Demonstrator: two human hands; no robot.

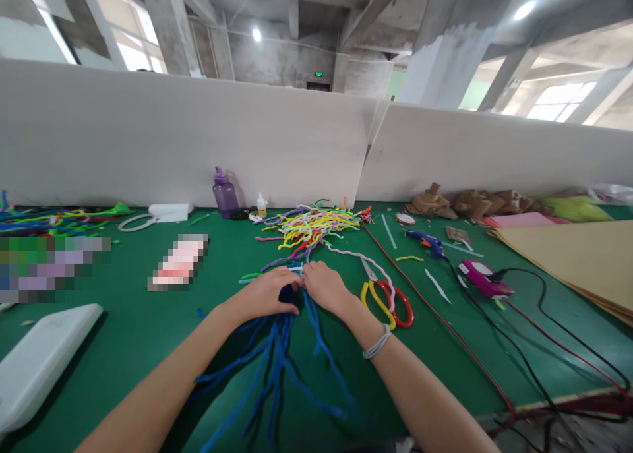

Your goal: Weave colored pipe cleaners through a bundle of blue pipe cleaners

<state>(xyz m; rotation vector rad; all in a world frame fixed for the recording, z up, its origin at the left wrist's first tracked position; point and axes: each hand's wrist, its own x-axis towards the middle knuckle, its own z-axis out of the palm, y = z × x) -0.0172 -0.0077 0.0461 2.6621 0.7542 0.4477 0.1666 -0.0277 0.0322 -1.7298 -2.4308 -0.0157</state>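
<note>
A bundle of blue pipe cleaners (279,351) fans out over the green table toward me, its strands bent and spread. My left hand (270,291) is closed around the upper part of the bundle, thumb and fingers curled in. Beside it, nearly touching, my right hand (324,285) pinches at the top of the same bundle; its fingertips are partly hidden. Just beyond both hands lies a heap of mixed pipe cleaners (316,227), mostly yellow, pink and purple. Scissors (386,301) with one yellow and one red handle rest right of my right wrist, a pink strand across them.
A purple bottle (225,194) and a small glue bottle (262,206) stand by the white partition (198,136). Rightward are a blue glue gun (426,242), a magenta box (484,280) with cables, and cardboard sheets (568,255). A white device (47,364) lies at left.
</note>
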